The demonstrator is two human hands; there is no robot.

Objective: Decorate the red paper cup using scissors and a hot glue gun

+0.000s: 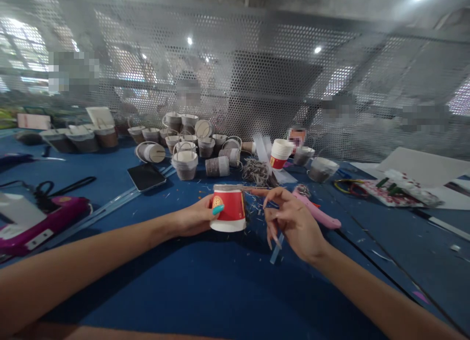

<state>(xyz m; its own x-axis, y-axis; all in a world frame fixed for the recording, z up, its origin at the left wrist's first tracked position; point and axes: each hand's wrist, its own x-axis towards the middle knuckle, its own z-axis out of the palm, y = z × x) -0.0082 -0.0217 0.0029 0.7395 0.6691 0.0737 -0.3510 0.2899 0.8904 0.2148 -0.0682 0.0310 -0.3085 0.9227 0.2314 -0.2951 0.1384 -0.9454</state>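
Observation:
My left hand (196,216) grips a red and white paper cup (231,207) with a gold emblem, its thumb across the side. The cup is upside down, its wider white rim lowest. Grey-brown twine (226,187) is wound around its narrow upper end, and a strand stretches right toward my right hand (292,220). That hand has its index finger reaching along the strand and the other fingers curled; the exact grip on the twine is partly hidden. Below its fingers is a clear glue stick (276,252). A pink glue gun (317,211) lies just behind this hand.
Several twine-wrapped cups with handles (185,164) crowd the back. Beside them are a twine heap (255,171) and stacked paper cups (280,154). A phone (146,177) and a purple power strip (44,222) lie left. Pompom trim (404,188) lies right. A perforated metal screen (271,80) stands behind.

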